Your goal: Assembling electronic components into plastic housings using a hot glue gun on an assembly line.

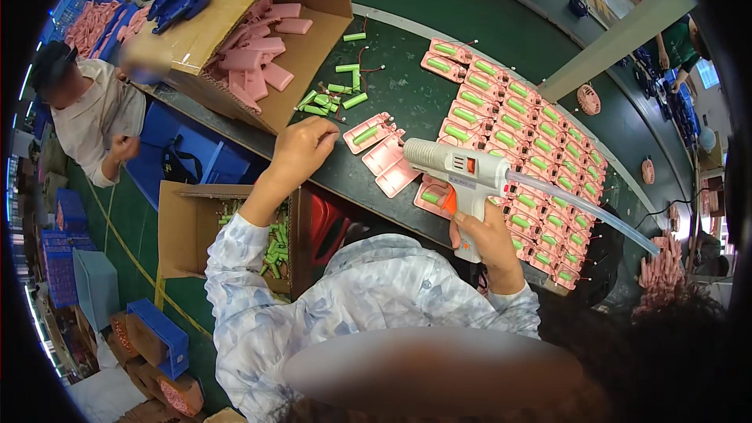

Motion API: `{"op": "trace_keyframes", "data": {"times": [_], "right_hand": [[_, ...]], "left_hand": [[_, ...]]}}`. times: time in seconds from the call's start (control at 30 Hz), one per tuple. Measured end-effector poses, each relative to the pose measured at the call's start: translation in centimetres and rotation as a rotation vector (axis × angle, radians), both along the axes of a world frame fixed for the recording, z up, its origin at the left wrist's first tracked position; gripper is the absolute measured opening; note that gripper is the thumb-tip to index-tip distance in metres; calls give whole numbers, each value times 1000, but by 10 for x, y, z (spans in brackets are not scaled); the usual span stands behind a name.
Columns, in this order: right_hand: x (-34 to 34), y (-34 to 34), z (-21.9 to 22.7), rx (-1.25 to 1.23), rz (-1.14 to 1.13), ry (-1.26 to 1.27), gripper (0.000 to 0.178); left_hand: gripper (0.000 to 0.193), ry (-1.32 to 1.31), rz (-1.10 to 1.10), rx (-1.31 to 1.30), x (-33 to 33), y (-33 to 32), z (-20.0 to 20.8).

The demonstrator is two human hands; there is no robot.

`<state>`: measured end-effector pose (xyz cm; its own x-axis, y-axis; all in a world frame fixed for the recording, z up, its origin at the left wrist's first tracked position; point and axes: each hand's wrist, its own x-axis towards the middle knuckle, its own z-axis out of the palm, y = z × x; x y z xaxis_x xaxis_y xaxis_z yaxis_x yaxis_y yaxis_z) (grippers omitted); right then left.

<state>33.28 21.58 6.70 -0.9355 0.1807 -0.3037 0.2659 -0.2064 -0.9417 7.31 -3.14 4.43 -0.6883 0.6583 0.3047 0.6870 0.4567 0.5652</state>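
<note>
Your right hand (493,239): wrapped around one hot-glue gun (474,168), front end beside the empty pink casing (381,158), near the worktop's (395,86) near edge. Your left hand (308,143): fingers curled, contents cannot be told. Advised: barrel steady, left fingers clear of the tip.

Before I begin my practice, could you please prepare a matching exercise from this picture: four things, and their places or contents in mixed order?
1. glue gun
2. translucent rod
3. upper cardboard box
4. lower cardboard box

A. holds green cylinders
B. gripped by the right hand's fingers
C. holds pink pieces
D. sticks out of the gun's rear

Pairs: 1-B, 2-D, 3-C, 4-A
</note>
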Motion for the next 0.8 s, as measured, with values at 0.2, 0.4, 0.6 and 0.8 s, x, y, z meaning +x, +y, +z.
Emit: {"op": "trace_keyframes", "data": {"times": [0.2,0.4,0.6,0.8], "right_hand": [[-15,-10,7,-13,-2,-1,28],[-35,-16,8,-29,-8,-48,27],[-50,-19,-6,-79,9,21,23],[-61,-23,-3,-1,29,-35,19]], "left_hand": [[11,56,-14,-49,2,18,-13],[10,94,42,-37,-10,14,-26],[10,97,48,-33,-12,11,-29],[9,89,61,-13,-12,5,-32]]}}
